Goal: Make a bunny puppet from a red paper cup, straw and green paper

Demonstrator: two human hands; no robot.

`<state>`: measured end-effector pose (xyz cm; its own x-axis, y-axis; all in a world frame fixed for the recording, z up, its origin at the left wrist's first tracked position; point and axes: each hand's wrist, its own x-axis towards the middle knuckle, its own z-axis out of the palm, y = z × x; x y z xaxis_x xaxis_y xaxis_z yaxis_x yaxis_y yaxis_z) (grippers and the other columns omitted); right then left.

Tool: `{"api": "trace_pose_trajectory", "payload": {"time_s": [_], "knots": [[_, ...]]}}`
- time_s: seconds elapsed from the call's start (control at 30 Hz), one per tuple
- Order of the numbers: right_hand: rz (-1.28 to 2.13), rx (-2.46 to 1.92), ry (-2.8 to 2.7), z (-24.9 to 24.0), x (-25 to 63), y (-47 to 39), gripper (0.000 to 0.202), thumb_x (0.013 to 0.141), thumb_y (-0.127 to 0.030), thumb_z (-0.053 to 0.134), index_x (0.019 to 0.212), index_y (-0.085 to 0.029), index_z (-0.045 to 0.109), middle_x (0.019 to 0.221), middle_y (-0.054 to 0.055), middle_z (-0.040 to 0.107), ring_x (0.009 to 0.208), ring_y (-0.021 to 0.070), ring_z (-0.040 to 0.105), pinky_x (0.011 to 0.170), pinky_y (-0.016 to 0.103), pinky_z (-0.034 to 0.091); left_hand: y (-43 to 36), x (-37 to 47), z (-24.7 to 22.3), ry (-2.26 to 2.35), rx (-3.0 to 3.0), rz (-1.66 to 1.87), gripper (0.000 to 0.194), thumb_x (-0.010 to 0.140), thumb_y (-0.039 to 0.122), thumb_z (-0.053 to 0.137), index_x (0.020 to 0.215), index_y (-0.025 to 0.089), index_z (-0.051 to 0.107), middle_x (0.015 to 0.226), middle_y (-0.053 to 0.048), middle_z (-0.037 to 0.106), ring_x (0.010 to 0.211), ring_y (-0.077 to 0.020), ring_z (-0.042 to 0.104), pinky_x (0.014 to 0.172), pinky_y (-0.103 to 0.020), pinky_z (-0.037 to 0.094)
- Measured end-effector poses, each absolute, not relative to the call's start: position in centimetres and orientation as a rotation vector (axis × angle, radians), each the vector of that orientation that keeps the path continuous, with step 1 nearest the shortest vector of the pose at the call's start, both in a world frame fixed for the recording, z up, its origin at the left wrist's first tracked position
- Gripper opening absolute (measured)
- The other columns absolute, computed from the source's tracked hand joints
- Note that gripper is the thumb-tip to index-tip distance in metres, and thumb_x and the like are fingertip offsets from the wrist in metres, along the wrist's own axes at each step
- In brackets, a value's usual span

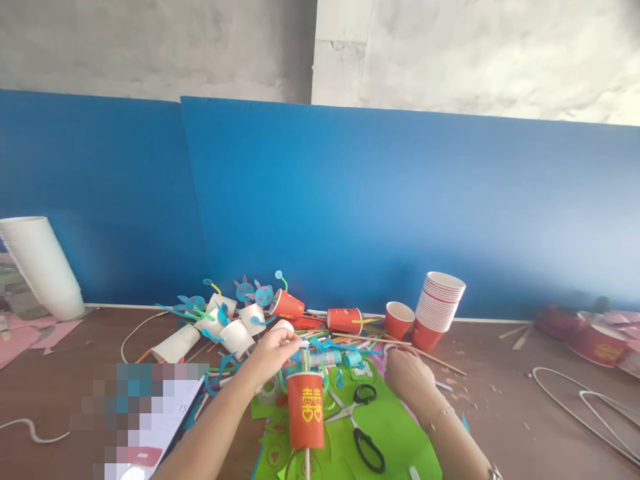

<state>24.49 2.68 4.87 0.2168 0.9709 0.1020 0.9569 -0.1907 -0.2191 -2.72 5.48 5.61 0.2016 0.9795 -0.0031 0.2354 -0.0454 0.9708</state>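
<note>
My left hand [276,353] pinches a small white piece [304,344] above the top of a red cup [306,412] with gold characters. A pale stick [307,463] comes out below this cup, and green strips rise at its upper end. To the right, my right hand [407,375] reaches over the edge of the green paper [400,427], back of the hand up; its fingertips are hidden. Black-handled scissors [353,408] lie partly open on the paper beside the cup. Blue paper scraps [325,345] are heaped between my hands.
White cups with blue paper shapes [237,339] lie at the back left. A stack of red-and-white cups [439,310] stands back right, a white stack [43,267] far left. A phone [165,413] lies left; a white cable [575,400] curls right.
</note>
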Motion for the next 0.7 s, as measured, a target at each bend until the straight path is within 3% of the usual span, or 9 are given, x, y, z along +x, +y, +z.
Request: {"api": "trace_pose_trajectory", "payload": {"time_s": [0.13,0.2,0.27,0.43,0.7], "knots": [[0.108,-2.084,-1.880,5.2,22.2,2.8,0.021,0.080,-0.018,0.049,0.070,-0.017,0.068,0.081,0.014,0.071,0.078,0.0273,0.065,0.066,0.034,0.044,5.5,-2.0,4.6,1.253,1.480,0.860,0.024,0.068,0.040,0.061,0.074,0.017,0.062,0.063,0.002,0.058,0.062,-0.0150,0.054,0.054,-0.022,0.036],[0.441,-1.643,-1.844,5.2,20.2,3.2,0.022,0.083,-0.025,0.048,0.078,-0.019,0.069,0.084,0.008,0.071,0.078,0.0224,0.063,0.067,0.030,0.045,5.5,-1.8,4.4,1.247,1.466,0.856,0.024,0.069,0.041,0.060,0.071,0.017,0.061,0.061,0.002,0.057,0.059,-0.0143,0.053,0.052,-0.022,0.035],[0.731,-1.482,-1.708,4.8,18.0,3.8,0.025,0.081,-0.034,0.051,0.073,-0.017,0.068,0.070,0.004,0.067,0.068,0.0195,0.060,0.059,0.027,0.042,5.5,-1.6,4.3,1.240,1.449,0.850,0.024,0.069,0.042,0.060,0.067,0.018,0.058,0.058,0.003,0.055,0.055,-0.0130,0.050,0.050,-0.022,0.034],[1.010,-1.432,-1.600,3.7,14.6,5.2,0.025,0.073,-0.035,0.060,0.062,-0.014,0.065,0.057,-0.001,0.056,0.059,0.0136,0.049,0.056,0.024,0.035,5.5,-1.4,3.9,1.243,1.411,0.858,0.021,0.070,0.039,0.058,0.062,0.020,0.055,0.055,0.005,0.052,0.050,-0.0117,0.046,0.049,-0.022,0.033],[1.206,-1.393,-1.523,3.2,14.4,4.9,0.022,0.073,-0.031,0.055,0.061,-0.014,0.061,0.053,-0.004,0.045,0.054,0.0098,0.037,0.053,0.022,0.028,5.6,-1.0,3.4,1.240,1.373,0.888,0.017,0.071,0.032,0.057,0.059,0.020,0.053,0.051,0.006,0.047,0.049,-0.0106,0.041,0.050,-0.021,0.030]]}}
